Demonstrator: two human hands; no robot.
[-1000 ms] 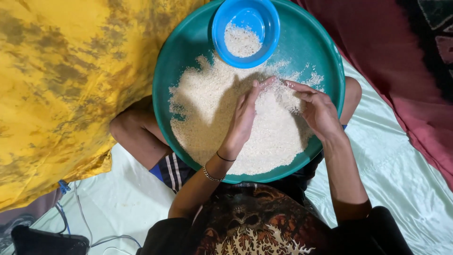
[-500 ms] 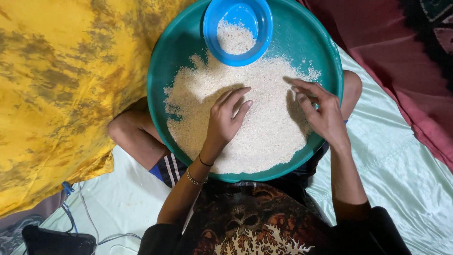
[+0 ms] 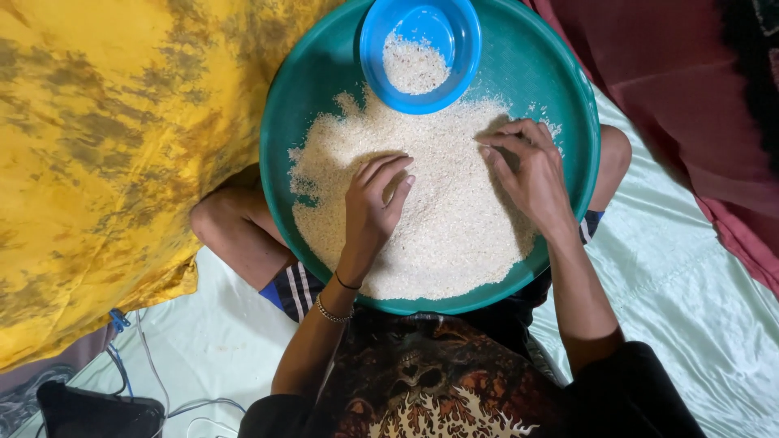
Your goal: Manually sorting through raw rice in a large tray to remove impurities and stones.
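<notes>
Both hands rest open on the rice [image 3: 438,235] in the teal basin [image 3: 300,122]: left hand [image 3: 375,203], right hand [image 3: 531,174], fingers spread.

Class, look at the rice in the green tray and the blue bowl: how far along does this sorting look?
Done: a small heap of grains lies in the blue bowl. In hand: the left hand and the right hand both rest on the rice, fingers spread over it. Left: most of the rice is spread across the green tray.
</notes>
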